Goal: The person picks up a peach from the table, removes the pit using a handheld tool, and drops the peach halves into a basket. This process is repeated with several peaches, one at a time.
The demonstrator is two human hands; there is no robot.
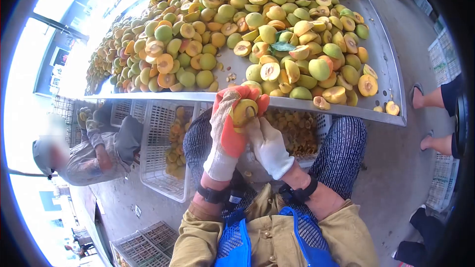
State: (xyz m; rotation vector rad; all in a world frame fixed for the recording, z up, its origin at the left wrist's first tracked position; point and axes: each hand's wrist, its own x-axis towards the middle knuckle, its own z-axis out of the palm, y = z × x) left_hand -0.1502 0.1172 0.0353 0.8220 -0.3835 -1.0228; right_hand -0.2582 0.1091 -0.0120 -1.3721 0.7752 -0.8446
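Ahead, table (382, 62), fruit heap (277, 22); crates (154, 143) below. Left hand (228, 128) clamped round yellow fruit (242, 112); right hand (267, 144): grip unclear.

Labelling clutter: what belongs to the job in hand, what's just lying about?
Job, by the look of it:
- held fruit in left hand, right hand against it
- fruit pile
- metal table

Likely just lying about:
- green leaf on the pile
- pale scrap on the floor
- far-right crates

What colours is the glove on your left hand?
The left glove is white and orange-red, seen best in the head view.
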